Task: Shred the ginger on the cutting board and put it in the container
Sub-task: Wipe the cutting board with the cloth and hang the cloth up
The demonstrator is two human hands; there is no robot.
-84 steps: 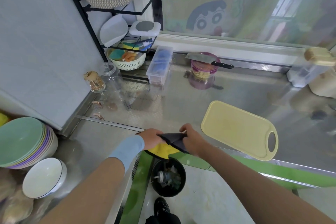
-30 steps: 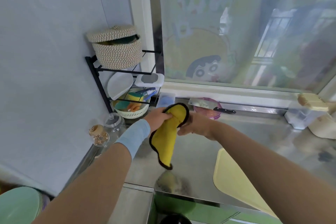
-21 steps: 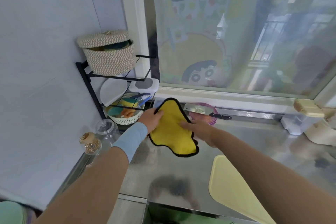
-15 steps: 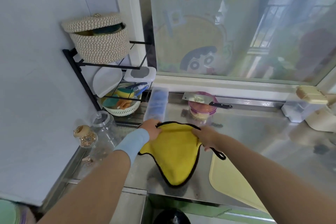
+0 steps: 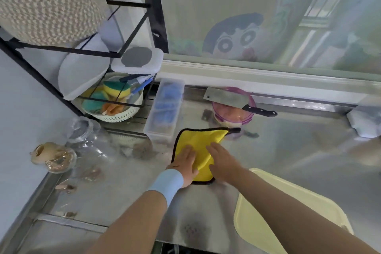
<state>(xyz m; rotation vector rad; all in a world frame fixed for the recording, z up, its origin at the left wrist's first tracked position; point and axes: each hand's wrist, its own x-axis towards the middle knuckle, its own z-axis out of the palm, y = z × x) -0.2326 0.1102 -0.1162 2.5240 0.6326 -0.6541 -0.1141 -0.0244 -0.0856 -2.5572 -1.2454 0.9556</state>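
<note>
Both hands lie flat on a yellow cloth spread on the steel counter. The left hand, with a light-blue wristband on its wrist, presses the cloth's left half with straight fingers. The right hand rests just beside it on the right half, fingers likewise straight, gripping nothing. The pale yellow cutting board lies on the counter at 4 o'clock from the cloth, partly hidden by the right forearm. At 1 o'clock from the cloth stands a purple-rimmed container with pale contents, too blurred to tell whether they are ginger. A cleaver lies flat across its rim. A clear box sits at 11 o'clock, near the cloth's corner, and a glass jar at 9 o'clock.
</note>
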